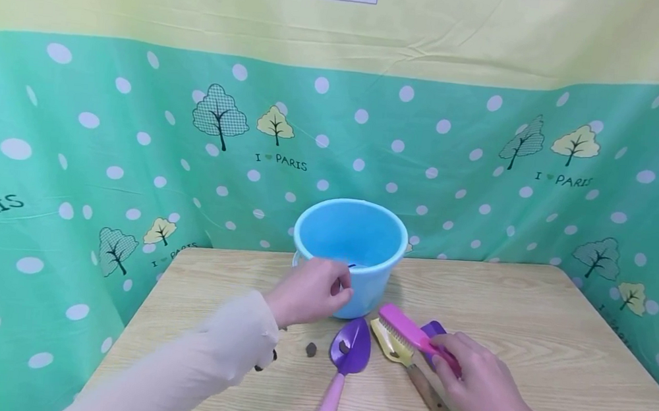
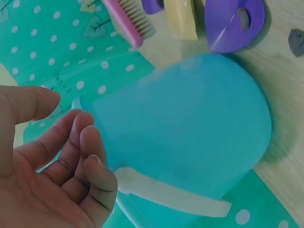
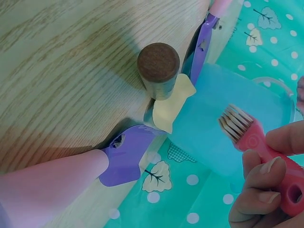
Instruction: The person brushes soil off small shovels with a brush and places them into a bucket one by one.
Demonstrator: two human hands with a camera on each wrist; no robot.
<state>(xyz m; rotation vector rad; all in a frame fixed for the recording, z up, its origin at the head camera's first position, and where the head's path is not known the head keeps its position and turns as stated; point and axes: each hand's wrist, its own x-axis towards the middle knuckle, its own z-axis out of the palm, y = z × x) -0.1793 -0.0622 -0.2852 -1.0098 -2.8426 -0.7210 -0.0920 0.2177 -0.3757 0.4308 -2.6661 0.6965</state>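
Note:
My left hand hovers at the front rim of a light blue bucket, palm empty, fingers loosely bent and thumb apart. The right hand holds a pink brush by its handle, bristles downward above a yellow trowel with a wooden handle. Left of that lies a purple trowel with a pink handle and a dark lump on its blade. A second purple trowel is mostly hidden by the brush and right hand; its pink handle shows in the right wrist view.
Dark lumps lie on the wooden table left of the purple trowel, some partly behind the left sleeve. A green, dotted cloth hangs behind the table and along its sides. The bucket stands near the back edge.

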